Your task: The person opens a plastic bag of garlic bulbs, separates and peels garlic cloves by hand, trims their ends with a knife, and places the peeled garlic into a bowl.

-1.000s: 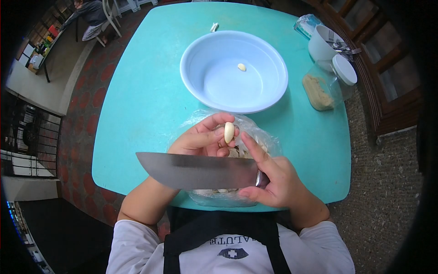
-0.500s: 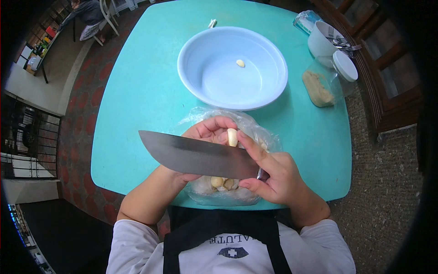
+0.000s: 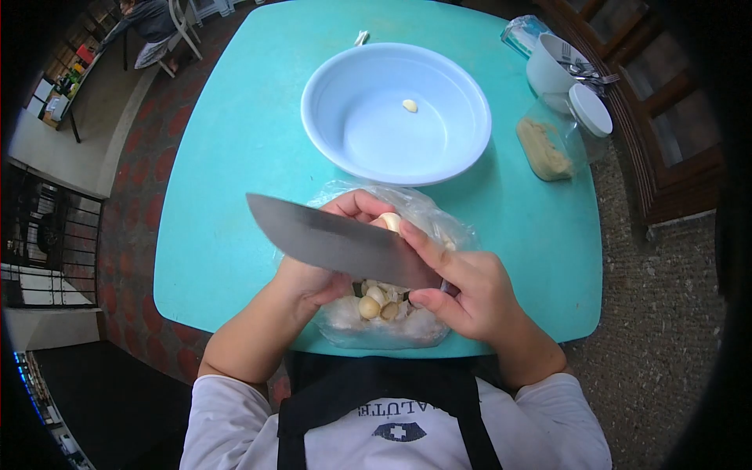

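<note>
A pale peeled garlic clove [image 3: 391,221] is pinched in my left hand [image 3: 356,208], which is partly hidden behind the knife. My right hand [image 3: 462,286] grips the knife [image 3: 337,241] near its handle, the wide blade pointing up and left across my left hand. My right index finger reaches to the clove. Under both hands lies a clear plastic bag [image 3: 376,333] with several garlic cloves [image 3: 370,306] and skins. Beyond it stands a light blue basin [image 3: 368,168] with one clove [image 3: 410,106] inside.
On the turquoise table [image 3: 227,172], a jar of tan contents [image 3: 546,149] lies at the right, near a white container [image 3: 546,70] of forks and a blue-white packet [image 3: 523,35]. A small shiny item [image 3: 361,37] is behind the basin. A person [image 3: 153,23] sits far left.
The knife blade has tilted, its tip rising up and away from me. My right fingertip has come against the clove, and more garlic in the bag shows below the blade.
</note>
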`<action>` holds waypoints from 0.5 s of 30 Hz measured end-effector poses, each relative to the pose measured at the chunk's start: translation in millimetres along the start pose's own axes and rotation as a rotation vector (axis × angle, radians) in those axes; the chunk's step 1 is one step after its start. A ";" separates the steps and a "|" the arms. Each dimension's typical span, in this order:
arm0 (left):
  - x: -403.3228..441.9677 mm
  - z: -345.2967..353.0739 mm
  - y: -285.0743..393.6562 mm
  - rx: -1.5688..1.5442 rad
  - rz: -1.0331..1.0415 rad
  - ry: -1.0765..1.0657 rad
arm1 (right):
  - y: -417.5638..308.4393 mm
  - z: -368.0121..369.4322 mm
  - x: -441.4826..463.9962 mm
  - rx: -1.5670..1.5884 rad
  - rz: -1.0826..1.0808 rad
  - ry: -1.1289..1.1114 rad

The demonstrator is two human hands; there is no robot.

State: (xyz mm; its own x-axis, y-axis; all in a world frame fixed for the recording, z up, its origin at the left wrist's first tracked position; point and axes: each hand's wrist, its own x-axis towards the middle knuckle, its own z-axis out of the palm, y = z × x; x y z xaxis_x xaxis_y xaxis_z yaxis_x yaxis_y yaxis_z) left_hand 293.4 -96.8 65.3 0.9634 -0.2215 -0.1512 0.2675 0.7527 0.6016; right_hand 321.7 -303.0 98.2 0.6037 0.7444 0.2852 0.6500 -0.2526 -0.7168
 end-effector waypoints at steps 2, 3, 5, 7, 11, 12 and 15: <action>-0.9 -6.2 2.5 0.037 0.002 -0.020 | 2.1 -2.2 -0.2 0.108 0.054 -0.032; -0.7 -7.8 3.7 0.056 0.003 -0.030 | 5.8 2.1 0.0 0.210 0.023 0.011; -1.4 -1.5 7.5 0.081 0.014 -0.050 | 11.7 10.2 -0.3 0.429 0.034 0.049; -2.5 3.9 12.2 0.122 0.018 -0.052 | 5.4 3.9 -2.4 0.677 0.190 0.005; -2.2 -0.6 15.5 0.173 -0.004 -0.097 | 5.8 -6.0 -6.0 0.873 0.351 -0.041; -2.2 -1.3 15.4 0.179 0.005 -0.106 | 5.4 -6.6 -6.0 0.854 0.343 -0.028; -2.8 0.6 17.2 0.158 0.009 -0.132 | 4.4 -7.9 -5.4 0.814 0.323 0.003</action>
State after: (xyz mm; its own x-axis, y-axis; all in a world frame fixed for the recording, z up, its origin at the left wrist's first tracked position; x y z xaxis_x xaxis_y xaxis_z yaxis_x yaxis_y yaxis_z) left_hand 295.4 -83.6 76.5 0.9520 -0.3022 -0.0477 0.2427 0.6510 0.7193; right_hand 324.9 -313.1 98.5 0.7034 0.7107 -0.0097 -0.0840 0.0695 -0.9940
